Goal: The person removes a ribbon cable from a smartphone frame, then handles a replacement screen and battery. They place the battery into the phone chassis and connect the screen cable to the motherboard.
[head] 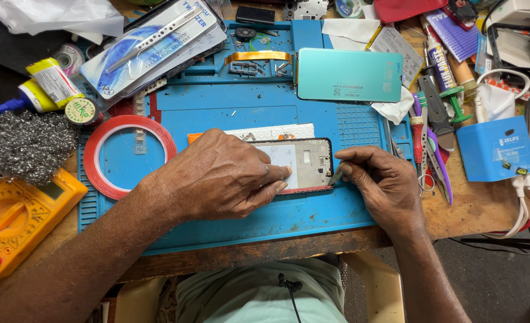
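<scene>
left hand (217, 176) lies flat on phone frame (301, 164); right hand (381, 182) pinches tool (335, 177) beside it.

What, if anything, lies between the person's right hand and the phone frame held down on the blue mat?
Nothing visible does. The right hand holds a small thin tool right at the end edge of the phone frame, while the left hand presses down on the frame's other part.

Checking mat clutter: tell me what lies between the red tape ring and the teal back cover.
Head view: mostly bare blue mat between the tape ring and the back cover, with small screws scattered.
</scene>
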